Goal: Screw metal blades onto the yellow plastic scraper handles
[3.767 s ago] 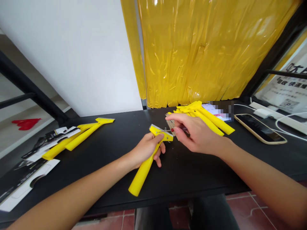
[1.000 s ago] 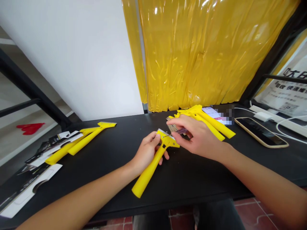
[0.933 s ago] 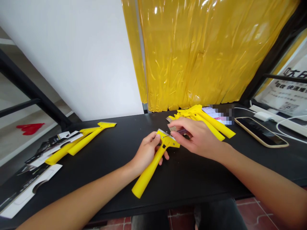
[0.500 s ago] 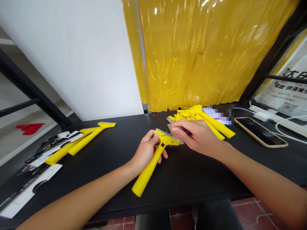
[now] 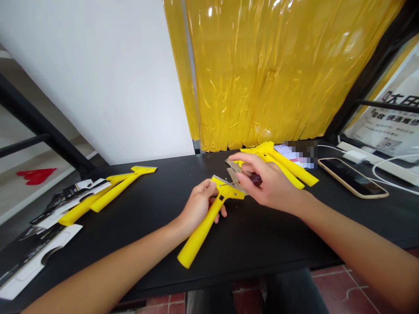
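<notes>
My left hand (image 5: 200, 201) grips a yellow scraper (image 5: 199, 235) near its wide head, the thumb on the head's left end and the handle slanting down toward the table's front. My right hand (image 5: 262, 179) is closed around a screwdriver (image 5: 255, 179) with a dark handle. Its thin shaft reaches left to a screw on the scraper's head. Behind the scraper's head, partly covered by my right hand, lie flat greyish-brown pieces (image 5: 233, 171). More yellow scrapers (image 5: 293, 168) are piled beyond my right hand.
On the black table (image 5: 137, 244), finished-looking yellow scrapers (image 5: 114, 192) lie at left beside black-and-white cardboard packaging (image 5: 39, 261). A phone (image 5: 353, 178) rests at right, near a white power strip (image 5: 389, 163) with cables. Yellow plastic strips (image 5: 262, 78) hang behind the table.
My right hand's fingers have loosened and shifted on the screwdriver, showing its dark handle. The shaft stays at the screw, and my left hand keeps the scraper nearly still.
</notes>
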Available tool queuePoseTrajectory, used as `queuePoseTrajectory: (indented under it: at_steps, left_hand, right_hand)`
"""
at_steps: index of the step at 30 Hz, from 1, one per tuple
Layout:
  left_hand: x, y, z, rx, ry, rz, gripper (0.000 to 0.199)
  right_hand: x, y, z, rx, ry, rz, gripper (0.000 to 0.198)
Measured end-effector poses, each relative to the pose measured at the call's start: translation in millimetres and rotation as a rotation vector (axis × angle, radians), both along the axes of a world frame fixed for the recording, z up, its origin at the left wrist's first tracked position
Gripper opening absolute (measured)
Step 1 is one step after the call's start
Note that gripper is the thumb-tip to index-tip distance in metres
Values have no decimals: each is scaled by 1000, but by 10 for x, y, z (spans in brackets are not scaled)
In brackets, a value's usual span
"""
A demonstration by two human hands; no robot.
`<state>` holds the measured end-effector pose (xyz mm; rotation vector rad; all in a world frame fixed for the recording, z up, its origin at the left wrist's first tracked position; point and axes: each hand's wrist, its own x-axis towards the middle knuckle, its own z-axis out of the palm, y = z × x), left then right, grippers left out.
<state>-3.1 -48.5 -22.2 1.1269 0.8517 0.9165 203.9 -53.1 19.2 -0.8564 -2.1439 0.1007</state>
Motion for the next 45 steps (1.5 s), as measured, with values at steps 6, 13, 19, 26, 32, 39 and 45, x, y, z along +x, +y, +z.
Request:
queuePoseTrajectory:
  at_steps: [6, 13, 19, 26, 32, 39, 45]
  left_hand:
    - [-8, -4, -29, 37, 47, -27, 33]
    - [-9, -57, -43, 89, 150, -54, 34]
    - [4, -67, 14, 71, 152, -34, 26]
    - [12, -53, -9, 66, 116, -22, 28]
    - [22, -71, 20, 41, 125, 17, 20]
    - [9, -45, -9, 55, 140, -7, 28]
    - [14, -63, -7, 64, 137, 10, 19]
  right_hand:
    - [4, -10, 18, 99, -35, 12, 33]
    - [29, 20, 11, 28, 37, -16, 31]
    - [-8, -23, -7, 46, 19, 38, 47]
    - [22, -17, 25, -46, 16, -33, 36]
    - [-25, -27, -20, 59, 72, 31, 47]
    - [10, -21, 29, -26, 40, -78, 31]
    - [-37, 5, -8, 147, 4, -26, 40]
